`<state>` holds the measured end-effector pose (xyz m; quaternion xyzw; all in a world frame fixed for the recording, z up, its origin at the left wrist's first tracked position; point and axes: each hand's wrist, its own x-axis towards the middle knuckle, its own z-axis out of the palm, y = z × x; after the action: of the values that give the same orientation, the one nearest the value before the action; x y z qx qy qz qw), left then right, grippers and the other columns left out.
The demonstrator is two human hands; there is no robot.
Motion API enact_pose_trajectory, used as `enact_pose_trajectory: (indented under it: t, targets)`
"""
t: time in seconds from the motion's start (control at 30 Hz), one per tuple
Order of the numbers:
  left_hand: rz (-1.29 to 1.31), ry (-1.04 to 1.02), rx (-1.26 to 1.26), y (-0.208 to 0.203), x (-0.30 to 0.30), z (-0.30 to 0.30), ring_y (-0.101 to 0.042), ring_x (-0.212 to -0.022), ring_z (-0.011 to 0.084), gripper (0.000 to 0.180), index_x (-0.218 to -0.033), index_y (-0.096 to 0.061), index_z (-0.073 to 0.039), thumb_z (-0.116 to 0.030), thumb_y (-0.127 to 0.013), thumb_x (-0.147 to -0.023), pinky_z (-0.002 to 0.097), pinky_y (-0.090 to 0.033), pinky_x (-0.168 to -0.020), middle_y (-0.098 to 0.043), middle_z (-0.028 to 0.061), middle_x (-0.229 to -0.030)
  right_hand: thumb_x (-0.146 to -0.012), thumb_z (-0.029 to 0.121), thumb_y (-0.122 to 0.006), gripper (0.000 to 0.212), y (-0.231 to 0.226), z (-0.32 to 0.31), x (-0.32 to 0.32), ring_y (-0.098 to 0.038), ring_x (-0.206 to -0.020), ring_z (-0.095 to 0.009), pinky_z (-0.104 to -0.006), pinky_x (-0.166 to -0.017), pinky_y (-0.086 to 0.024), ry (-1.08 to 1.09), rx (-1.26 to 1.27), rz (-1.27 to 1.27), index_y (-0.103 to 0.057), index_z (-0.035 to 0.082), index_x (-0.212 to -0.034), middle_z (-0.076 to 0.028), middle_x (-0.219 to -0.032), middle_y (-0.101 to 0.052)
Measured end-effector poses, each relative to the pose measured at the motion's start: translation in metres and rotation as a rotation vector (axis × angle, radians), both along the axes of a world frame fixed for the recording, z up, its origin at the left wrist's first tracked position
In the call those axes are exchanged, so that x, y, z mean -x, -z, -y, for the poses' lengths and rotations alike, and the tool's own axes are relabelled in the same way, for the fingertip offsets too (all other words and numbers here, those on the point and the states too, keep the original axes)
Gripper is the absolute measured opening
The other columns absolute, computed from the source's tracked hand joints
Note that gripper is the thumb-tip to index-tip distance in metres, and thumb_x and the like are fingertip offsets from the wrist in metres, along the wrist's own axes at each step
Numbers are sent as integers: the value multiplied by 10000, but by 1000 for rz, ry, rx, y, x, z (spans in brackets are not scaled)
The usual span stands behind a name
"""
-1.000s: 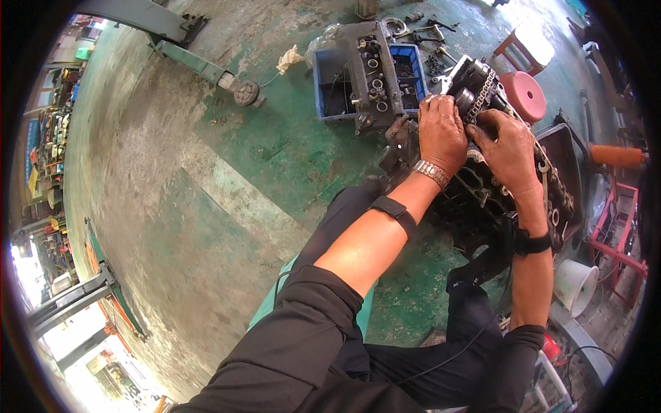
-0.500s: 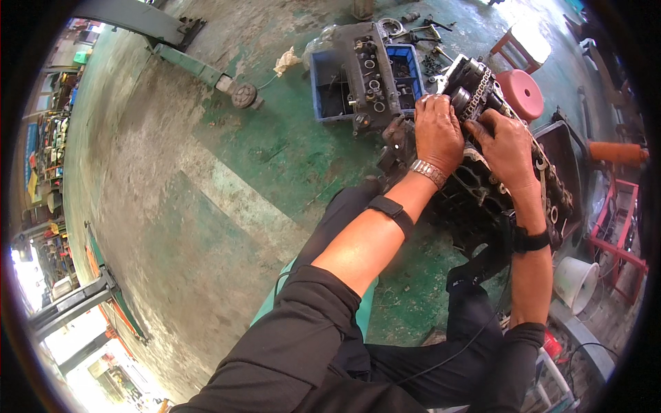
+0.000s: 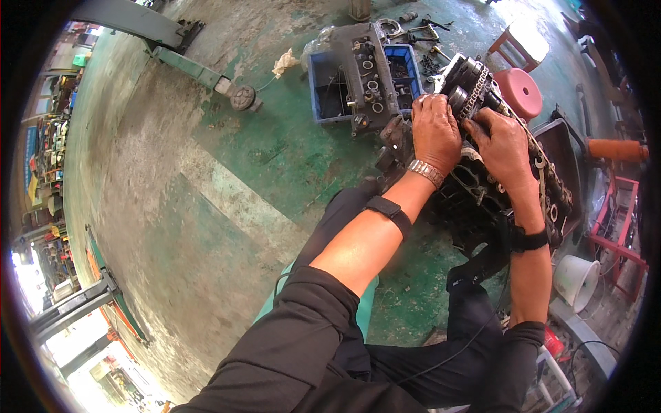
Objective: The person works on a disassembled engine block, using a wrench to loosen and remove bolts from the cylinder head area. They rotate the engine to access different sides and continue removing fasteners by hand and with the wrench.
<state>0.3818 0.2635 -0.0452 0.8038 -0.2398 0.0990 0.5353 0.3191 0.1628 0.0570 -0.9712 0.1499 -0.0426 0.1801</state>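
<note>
A dark, greasy engine (image 3: 482,196) stands in front of me to the right. At its far end a metal timing chain (image 3: 476,91) runs over a dark round sprocket (image 3: 457,95). My left hand (image 3: 437,134), a metal-band watch at its wrist, is closed with bent fingers against the sprocket's left side; its thumb is hidden. On the other side my right hand (image 3: 504,141) has its thumb and bent forefinger pinched at the near end of the chain. The exact contact under its fingertips is hard to see.
Beyond the engine sit a blue crate (image 3: 315,89) with a dark valve cover (image 3: 348,62) across it, and several loose metal parts (image 3: 423,34). A pink stool (image 3: 516,93) is close behind. On the right stand a white bucket (image 3: 575,281) and a red frame (image 3: 613,234).
The view has shifted very slightly. Both hands stay at the sprocket and chain, with only tiny finger movement.
</note>
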Motion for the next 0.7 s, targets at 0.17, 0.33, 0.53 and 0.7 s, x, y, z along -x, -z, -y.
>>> enact_pose_trajectory:
  t: [0.17, 0.33, 0.53, 0.7]
  targets:
    - [6, 5, 13, -1, 0, -1, -512, -1014, 419, 175, -1018, -561, 42, -59, -502, -887, 492, -410, -914, -590, 224, -1029, -857, 209, -690, 234, 0, -1, 0, -641, -782, -386, -433, -701, -494, -39, 19, 93, -660, -12, -926, -195, -830, -673]
    - [10, 18, -8, -3, 0, -2, -513, -1012, 419, 176, -1016, -561, 44, -59, -500, -887, 489, -411, -915, -592, 224, -1024, -869, 235, -636, 222, -3, -1, 0, -639, -854, -408, -468, -751, -493, 53, -40, -56, -659, 23, -934, -216, -885, -671]
    - [-24, -16, 19, -3, 2, -1, -513, -1015, 419, 173, -1012, -562, 43, -60, -500, -887, 490, -410, -919, -592, 226, -1027, -865, 250, -650, 242, 2, 0, 0, -641, -863, -406, -458, -756, -496, -49, -49, 86, -666, 24, -949, -216, -894, -674]
    - [1, -6, 13, -4, 1, -2, -512, -1022, 419, 172, -1012, -563, 41, -62, -503, -888, 492, -408, -925, -591, 225, -1033, -863, 220, -647, 235, -3, 0, 2, -643, -879, -401, -461, -775, -493, 34, -66, -1, -671, 22, -987, -223, -918, -674]
